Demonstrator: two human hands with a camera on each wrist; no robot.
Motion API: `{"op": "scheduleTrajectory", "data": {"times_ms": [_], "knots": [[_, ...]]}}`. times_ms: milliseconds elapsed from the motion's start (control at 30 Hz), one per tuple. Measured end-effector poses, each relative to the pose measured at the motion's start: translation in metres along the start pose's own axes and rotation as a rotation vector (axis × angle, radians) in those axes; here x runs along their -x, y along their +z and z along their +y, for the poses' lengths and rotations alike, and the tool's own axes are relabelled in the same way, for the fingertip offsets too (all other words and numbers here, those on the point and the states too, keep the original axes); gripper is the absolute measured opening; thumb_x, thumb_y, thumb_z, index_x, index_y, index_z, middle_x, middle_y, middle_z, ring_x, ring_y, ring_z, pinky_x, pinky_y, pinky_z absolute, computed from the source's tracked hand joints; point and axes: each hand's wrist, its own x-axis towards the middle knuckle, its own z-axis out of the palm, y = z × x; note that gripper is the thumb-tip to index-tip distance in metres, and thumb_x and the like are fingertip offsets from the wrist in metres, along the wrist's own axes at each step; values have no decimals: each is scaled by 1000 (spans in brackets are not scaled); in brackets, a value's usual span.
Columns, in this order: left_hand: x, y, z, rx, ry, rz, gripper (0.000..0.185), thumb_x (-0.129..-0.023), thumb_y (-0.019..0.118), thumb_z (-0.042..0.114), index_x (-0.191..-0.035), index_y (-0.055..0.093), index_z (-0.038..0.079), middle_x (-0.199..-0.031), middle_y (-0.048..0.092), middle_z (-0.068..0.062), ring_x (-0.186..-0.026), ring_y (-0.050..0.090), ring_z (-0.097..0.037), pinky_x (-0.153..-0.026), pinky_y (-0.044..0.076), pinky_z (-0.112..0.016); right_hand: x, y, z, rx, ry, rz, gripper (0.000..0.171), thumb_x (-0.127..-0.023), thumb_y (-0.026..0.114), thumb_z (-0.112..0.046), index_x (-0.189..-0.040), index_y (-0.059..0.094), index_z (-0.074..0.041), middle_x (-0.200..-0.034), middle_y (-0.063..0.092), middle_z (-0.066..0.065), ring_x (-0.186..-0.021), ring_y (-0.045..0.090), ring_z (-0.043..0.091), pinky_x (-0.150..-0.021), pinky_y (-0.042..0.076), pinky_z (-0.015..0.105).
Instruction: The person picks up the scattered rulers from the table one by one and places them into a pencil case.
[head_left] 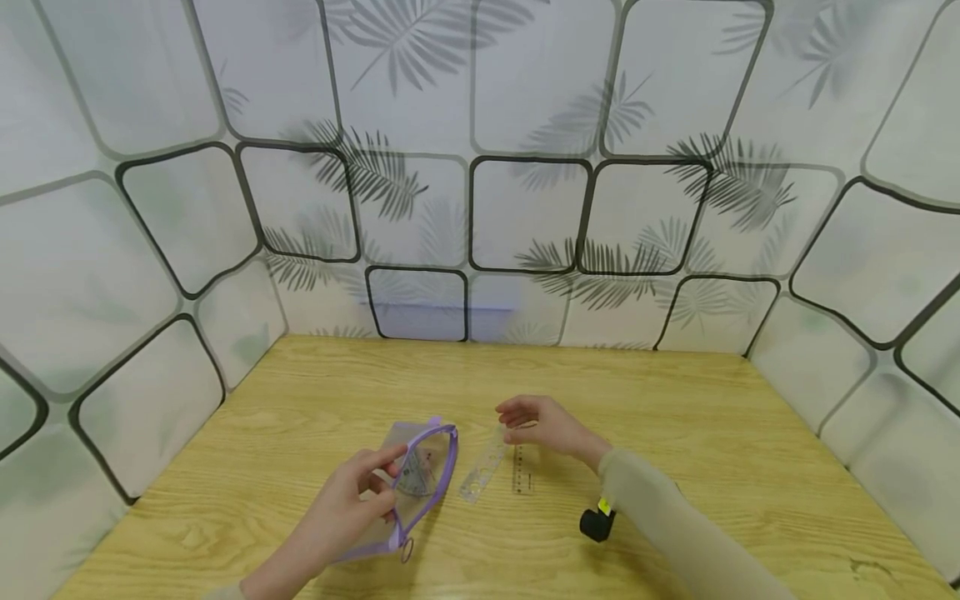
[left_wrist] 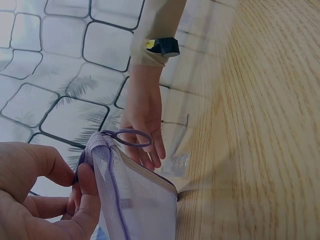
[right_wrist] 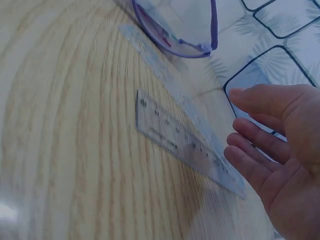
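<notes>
Purple-trimmed mesh zip pouch (head_left: 420, 479) on wooden worktop (head_left: 675, 400), held at its left edge by left hand (head_left: 352, 500); clear plastic ruler (head_left: 483, 465) just right of pouch, second small clear ruler (head_left: 522, 471) beside it; right hand (head_left: 543, 423) above their far ends

Soft, even light fills the head view, bright and without hard glare; wide-angle distortion bends the wall panels (head_left: 525, 217) toward the edges. Faint shadows lie under the hands on the table (head_left: 675, 400). Both wrist views are dimmer and bluish, with curved wood grain. The clear ruler (right_wrist: 185, 140) shows slight blur, and a pale reflection sits at the lower left corner.
</notes>
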Motion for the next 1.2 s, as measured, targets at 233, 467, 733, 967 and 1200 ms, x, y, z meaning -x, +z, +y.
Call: {"op": "scheduleTrajectory", "data": {"times_ms": [233,467,733,967,1200], "knots": [[0,0,-2,7,5,-4,61,-84,56,-8,-144,46,-5,-110,51,-20,-72,57,-8,-61,59,-30,-6,-3,4,34,-9,-63,48,-91,69,-10,-135,55,0,-130,61,20,-121,59,36,-101,55,41],[1,0,-3,11,7,-6,60,-84,56,-8,-143,45,-7,-109,51,-18,-71,56,-8,-60,58,-29,-10,1,4,52,2,-100,49,-89,70,-9,-136,56,-3,-134,61,17,-125,58,34,-104,53,44],[1,0,-3,10,21,-11,61,-84,56,-7,-144,44,-8,-109,52,-18,-71,56,-7,-60,58,-29,-12,6,9,163,29,-110,47,-87,74,-11,-132,62,-9,-134,63,10,-124,60,29,-104,51,45],[1,0,-3,13,22,-16,60,-84,56,-7,-143,44,-8,-109,52,-18,-71,55,-7,-60,58,-28,-8,5,9,176,13,-115,39,-88,72,-14,-126,66,-10,-128,65,8,-121,61,28,-103,52,44],[2,1,-2,6,31,-11,60,-84,56,-8,-143,44,-9,-109,51,-18,-71,55,-7,-60,58,-28,-7,3,13,199,18,-129,35,-88,73,-17,-122,68,-15,-124,63,3,-119,60,24,-105,51,40]]}}
